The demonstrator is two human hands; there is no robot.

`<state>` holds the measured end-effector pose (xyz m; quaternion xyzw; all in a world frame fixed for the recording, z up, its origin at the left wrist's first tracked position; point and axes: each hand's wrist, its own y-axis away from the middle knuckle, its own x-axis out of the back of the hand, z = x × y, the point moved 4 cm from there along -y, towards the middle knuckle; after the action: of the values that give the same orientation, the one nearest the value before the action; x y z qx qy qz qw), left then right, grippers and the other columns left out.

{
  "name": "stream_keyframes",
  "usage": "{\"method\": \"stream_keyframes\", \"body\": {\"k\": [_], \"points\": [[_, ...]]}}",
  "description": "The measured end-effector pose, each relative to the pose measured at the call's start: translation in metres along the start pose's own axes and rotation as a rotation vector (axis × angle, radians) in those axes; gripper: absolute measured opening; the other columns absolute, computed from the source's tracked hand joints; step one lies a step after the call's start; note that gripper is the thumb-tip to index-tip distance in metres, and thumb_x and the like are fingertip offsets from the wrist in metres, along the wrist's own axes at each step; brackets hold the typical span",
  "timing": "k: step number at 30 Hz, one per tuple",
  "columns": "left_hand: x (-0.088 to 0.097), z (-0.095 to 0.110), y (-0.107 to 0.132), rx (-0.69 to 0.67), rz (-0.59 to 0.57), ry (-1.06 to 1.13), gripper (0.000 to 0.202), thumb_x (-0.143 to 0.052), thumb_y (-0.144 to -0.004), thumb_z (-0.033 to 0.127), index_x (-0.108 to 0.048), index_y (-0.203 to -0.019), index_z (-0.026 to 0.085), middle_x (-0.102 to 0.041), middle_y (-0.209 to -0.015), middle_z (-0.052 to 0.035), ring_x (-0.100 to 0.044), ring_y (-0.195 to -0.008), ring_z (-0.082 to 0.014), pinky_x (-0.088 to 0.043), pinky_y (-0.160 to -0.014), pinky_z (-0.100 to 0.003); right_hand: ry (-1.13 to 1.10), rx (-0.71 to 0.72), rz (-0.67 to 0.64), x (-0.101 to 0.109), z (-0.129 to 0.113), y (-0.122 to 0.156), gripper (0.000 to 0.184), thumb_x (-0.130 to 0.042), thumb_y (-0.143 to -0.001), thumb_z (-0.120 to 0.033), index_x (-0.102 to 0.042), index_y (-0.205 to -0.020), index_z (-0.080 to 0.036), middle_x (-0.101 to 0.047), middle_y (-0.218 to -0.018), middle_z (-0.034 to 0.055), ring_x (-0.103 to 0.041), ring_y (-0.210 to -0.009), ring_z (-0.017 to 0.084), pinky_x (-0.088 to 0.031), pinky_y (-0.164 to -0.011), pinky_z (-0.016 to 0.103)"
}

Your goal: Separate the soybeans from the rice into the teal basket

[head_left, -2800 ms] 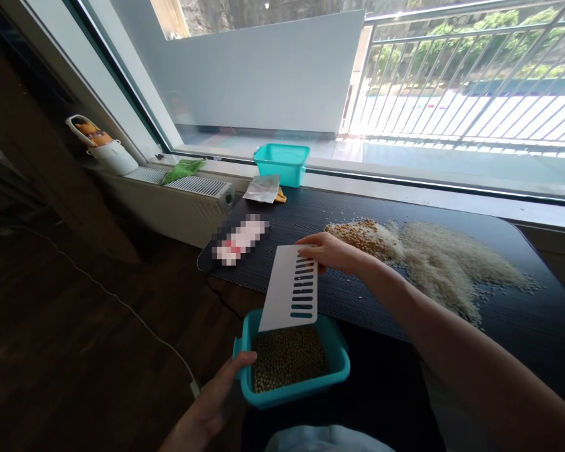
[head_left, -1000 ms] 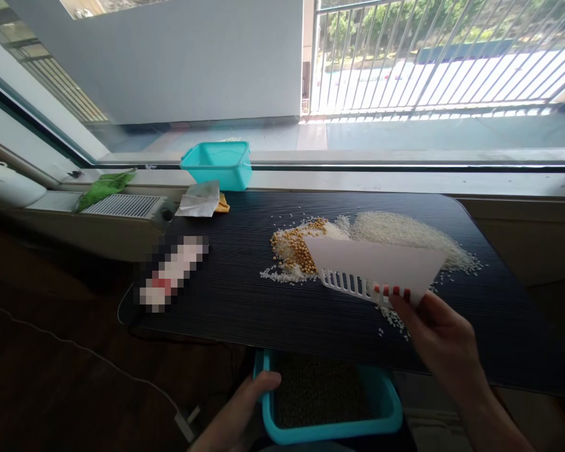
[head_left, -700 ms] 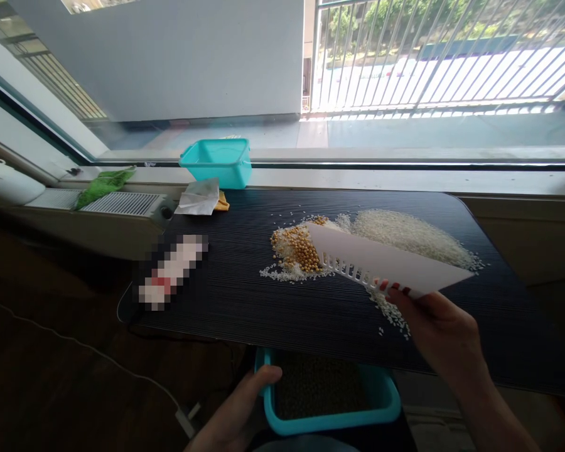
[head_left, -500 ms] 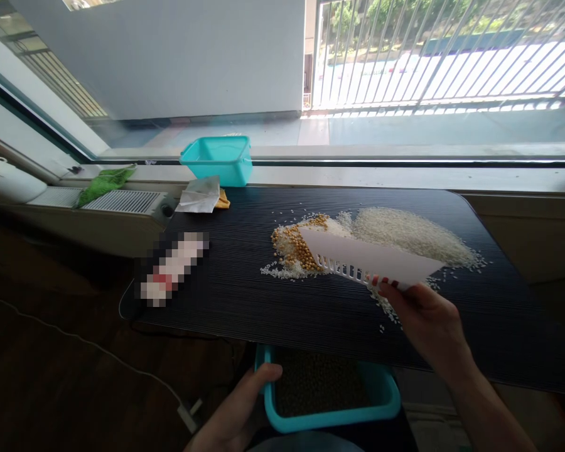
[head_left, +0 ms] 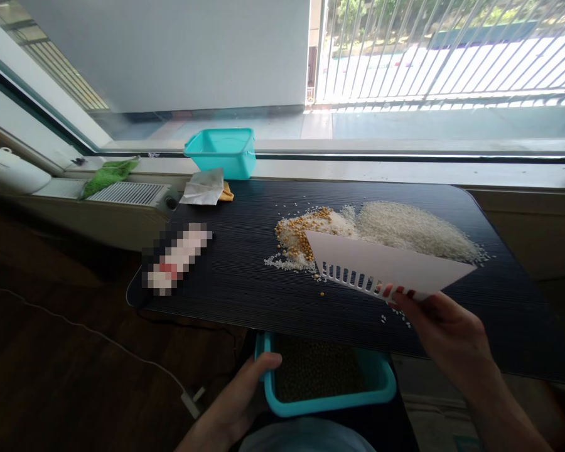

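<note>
My right hand (head_left: 456, 333) grips a white slotted scoop (head_left: 381, 257) by its lower right side. The scoop is held tilted over the table, its left tip by the edge of a mixed heap of yellow beans (head_left: 295, 233) and white rice. Behind the scoop spreads a larger pile of white rice (head_left: 400, 226). Whatever lies in or behind the scoop is hidden. Below the table's front edge, my left hand (head_left: 245, 392) holds the left rim of a turquoise tub (head_left: 332, 407), thumb over the edge. Small dark greenish beans (head_left: 315, 370) fill its bottom.
The dark table (head_left: 245, 270) stands against a window sill. A second turquoise tub (head_left: 226, 163), a pale packet (head_left: 203, 187) and a pixelated object (head_left: 179, 257) are on the left. A green cloth (head_left: 108, 177) lies on a radiator. A white cable (head_left: 136, 356) crosses the floor.
My right hand and the scoop have moved right and toward me, away from the bean heap. A loose yellow bean now shows on the table in front. My left hand keeps its hold.
</note>
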<state>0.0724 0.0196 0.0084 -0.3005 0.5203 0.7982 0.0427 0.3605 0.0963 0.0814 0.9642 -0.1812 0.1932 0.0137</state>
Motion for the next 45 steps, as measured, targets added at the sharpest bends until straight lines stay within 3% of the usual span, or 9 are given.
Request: {"method": "stream_keyframes", "body": {"k": [8, 14, 22, 27, 32, 38, 45], "points": [[0.001, 0.001, 0.0, 0.0, 0.018, -0.009, 0.055, -0.065, -0.075, 0.031, -0.05, -0.124, 0.009, -0.066, -0.112, -0.0138, -0.057, -0.112, -0.0287, -0.043, -0.094, -0.039, -0.028, -0.07, -0.081, 0.005, -0.002, 0.021, 0.022, -0.073, -0.065, -0.043, -0.074, -0.076, -0.024, -0.074, -0.074, 0.0015, -0.069, -0.068, 0.023, -0.059, -0.065, 0.032], [0.0, 0.001, 0.0, -0.001, 0.027, -0.026, 0.051, -0.064, -0.075, 0.031, -0.053, -0.12, 0.009, -0.067, -0.111, -0.0144, -0.059, -0.109, -0.0297, -0.044, -0.093, -0.041, -0.119, -0.082, 0.079, 0.005, -0.009, 0.014, 0.019, -0.073, -0.067, -0.041, -0.072, -0.077, -0.024, -0.074, -0.076, 0.0011, -0.07, -0.071, 0.023, -0.059, -0.071, 0.038], [0.0, 0.001, 0.002, 0.002, 0.034, -0.017, 0.048, -0.065, -0.074, 0.03, -0.055, -0.116, 0.01, -0.067, -0.11, -0.0135, -0.058, -0.109, -0.0289, -0.044, -0.093, -0.04, -0.104, -0.097, -0.111, 0.003, 0.001, 0.013, 0.025, -0.075, -0.061, -0.045, -0.074, -0.074, -0.025, -0.074, -0.072, 0.0015, -0.069, -0.068, 0.022, -0.059, -0.067, 0.032], [0.001, 0.002, 0.0, 0.0, 0.042, -0.034, 0.045, -0.065, -0.074, 0.03, -0.056, -0.113, 0.009, -0.067, -0.108, -0.0138, -0.06, -0.106, -0.0288, -0.045, -0.091, -0.039, -0.137, -0.137, -0.049, 0.012, 0.002, 0.026, 0.028, -0.076, -0.059, -0.047, -0.075, -0.075, -0.024, -0.074, -0.072, 0.0018, -0.069, -0.068, 0.024, -0.059, -0.066, 0.035], [-0.002, 0.004, 0.002, -0.007, 0.055, -0.057, 0.045, -0.066, -0.072, 0.03, -0.057, -0.111, 0.01, -0.068, -0.108, -0.0131, -0.062, -0.103, -0.0291, -0.047, -0.088, -0.04, -0.137, -0.171, -0.084, 0.01, -0.006, 0.036, 0.022, -0.077, -0.061, -0.043, -0.075, -0.073, -0.025, -0.074, -0.075, 0.0017, -0.069, -0.073, 0.024, -0.058, -0.073, 0.036], [-0.005, 0.004, 0.003, -0.014, 0.058, -0.07, 0.041, -0.063, -0.075, 0.031, -0.055, -0.109, 0.009, -0.07, -0.098, -0.0118, -0.063, -0.097, -0.0278, -0.048, -0.087, -0.039, -0.202, -0.124, 0.11, 0.005, -0.011, 0.012, 0.017, -0.075, -0.065, -0.04, -0.072, -0.074, -0.026, -0.074, -0.076, -0.0007, -0.069, -0.071, 0.02, -0.058, -0.075, 0.035], [-0.004, 0.004, 0.002, -0.021, 0.063, -0.057, 0.044, -0.062, -0.076, 0.031, -0.052, -0.114, 0.01, -0.069, -0.101, -0.0121, -0.063, -0.097, -0.0272, -0.048, -0.086, -0.039, -0.21, -0.035, 0.03, -0.02, -0.009, -0.013, 0.019, -0.072, -0.069, -0.039, -0.071, -0.078, -0.022, -0.073, -0.078, 0.0004, -0.069, -0.075, 0.021, -0.057, -0.07, 0.034]]}}
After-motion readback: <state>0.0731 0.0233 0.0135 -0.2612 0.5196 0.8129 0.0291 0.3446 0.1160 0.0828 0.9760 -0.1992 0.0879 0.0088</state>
